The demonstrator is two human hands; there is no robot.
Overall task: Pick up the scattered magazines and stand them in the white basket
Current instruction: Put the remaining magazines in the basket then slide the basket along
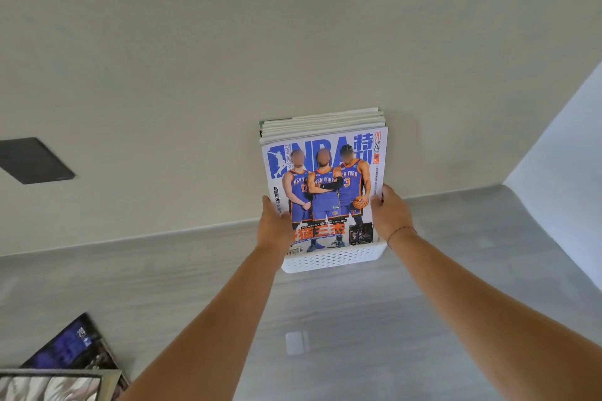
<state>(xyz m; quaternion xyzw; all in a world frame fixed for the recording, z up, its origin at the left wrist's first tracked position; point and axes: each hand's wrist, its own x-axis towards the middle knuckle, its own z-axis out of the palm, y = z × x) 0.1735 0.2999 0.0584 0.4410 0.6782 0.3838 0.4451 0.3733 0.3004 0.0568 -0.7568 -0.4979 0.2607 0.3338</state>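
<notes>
A white perforated basket stands on the grey floor against the wall. Several magazines stand upright in it. The front one is a basketball magazine with three players in blue jerseys on its cover. My left hand grips its left edge and my right hand grips its right edge, both near the basket's rim. The magazine's lower part sits inside the basket. Two more magazines lie on the floor at the bottom left: a dark blue one and a grey one.
The wall rises right behind the basket. A dark square panel is set in the wall at the left. A white surface closes the right side. A small pale patch marks the floor in front of the basket.
</notes>
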